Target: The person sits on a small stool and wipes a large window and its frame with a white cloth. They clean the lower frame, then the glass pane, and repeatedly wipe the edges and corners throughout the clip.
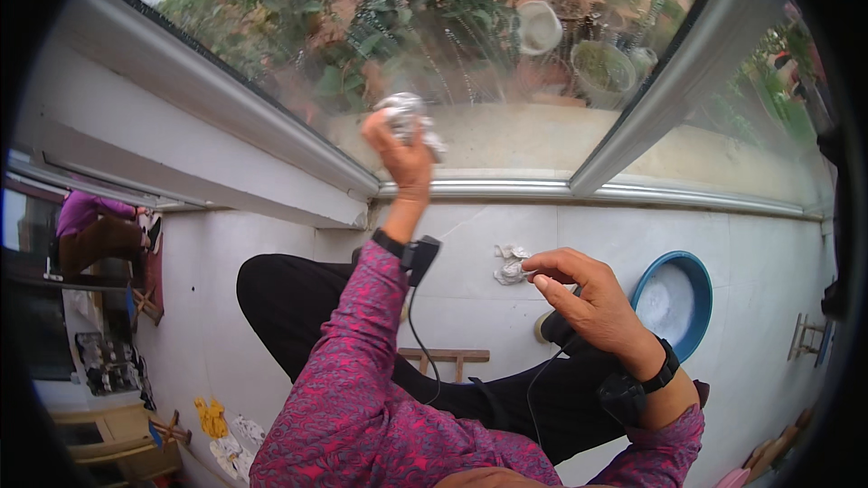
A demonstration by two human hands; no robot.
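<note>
My left hand (405, 159) holds a crumpled white-and-grey wad (405, 112), perhaps newspaper, against the lower part of a large window pane (475, 81). Streaks and droplets mark the glass around it. Over my right knee hovers my right hand (590, 298), its fingers bent and the thumb apart from them, with nothing seen in it. Just beyond its fingertips, a second crumpled wad (510, 266) lies on the pale tiled floor (468, 312); whether they touch I cannot tell. To the right of that hand stands a blue basin (705, 312) with whitish contents.
A metal frame post (651, 88) divides the glazing. Behind my legs is a wooden stool (444, 356). At the far left another person (102, 230) in a purple top sits by a window. A yellow cloth (211, 417) and white crumpled pieces (234, 454) lie lower left.
</note>
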